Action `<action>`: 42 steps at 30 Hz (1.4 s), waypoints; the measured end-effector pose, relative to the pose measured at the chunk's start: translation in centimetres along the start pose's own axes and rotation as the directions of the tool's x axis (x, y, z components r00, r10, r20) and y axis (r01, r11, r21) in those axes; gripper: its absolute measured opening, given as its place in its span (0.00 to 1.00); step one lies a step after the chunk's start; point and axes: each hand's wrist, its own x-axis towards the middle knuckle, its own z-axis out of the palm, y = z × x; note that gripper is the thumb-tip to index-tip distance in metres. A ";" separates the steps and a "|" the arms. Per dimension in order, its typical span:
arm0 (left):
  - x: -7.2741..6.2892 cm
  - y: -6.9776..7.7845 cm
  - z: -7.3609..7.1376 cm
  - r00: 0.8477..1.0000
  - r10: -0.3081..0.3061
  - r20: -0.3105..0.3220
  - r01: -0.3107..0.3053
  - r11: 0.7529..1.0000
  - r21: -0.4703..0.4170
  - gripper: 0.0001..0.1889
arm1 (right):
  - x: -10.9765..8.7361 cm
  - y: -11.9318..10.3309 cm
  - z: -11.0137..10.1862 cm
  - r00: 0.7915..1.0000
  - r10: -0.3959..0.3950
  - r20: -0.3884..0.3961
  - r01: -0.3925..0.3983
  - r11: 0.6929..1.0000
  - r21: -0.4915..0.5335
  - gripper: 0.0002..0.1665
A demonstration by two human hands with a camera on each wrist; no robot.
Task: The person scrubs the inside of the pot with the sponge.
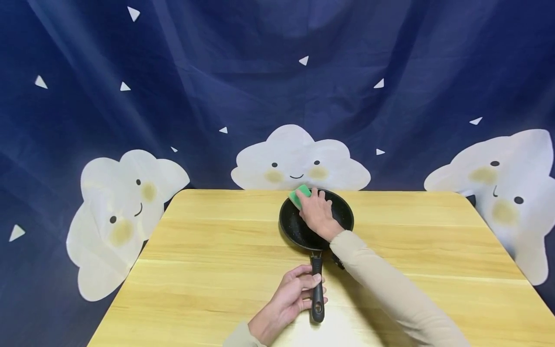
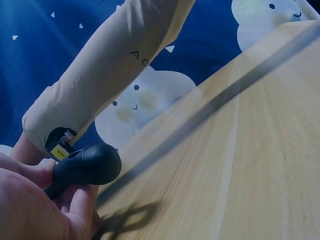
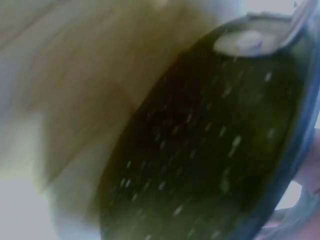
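A black frying pan (image 1: 297,229) is near the table's far edge, its handle (image 1: 318,308) pointing toward me. My left hand (image 1: 292,294) grips this handle, thumb on top and fingers underneath. In the left wrist view, the rounded handle end (image 2: 100,165) sticks out past the thumb. Over the pan, my right hand (image 1: 318,216) holds a green sponge (image 1: 302,191) against the far left of the inner rim. The right wrist view is blurred and shows the pan's dark speckled surface (image 3: 195,140) close up, with a pale metal rivet (image 3: 249,40) at the top.
A light wooden table (image 1: 204,270) lies under the pan. Behind it hangs a dark blue curtain (image 1: 243,72) printed with white clouds and triangles. My right forearm's beige sleeve (image 1: 390,284) crosses the table's right half. Shadows of the arm and pan fall on the wood.
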 end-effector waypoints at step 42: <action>0.0 0.1 0.0 1.000 0.001 -0.022 -0.001 1.000 0.006 0.18 | -1.0 4.8 -2.5 1.000 0.001 0.025 0.003 0.984 -0.176 0.28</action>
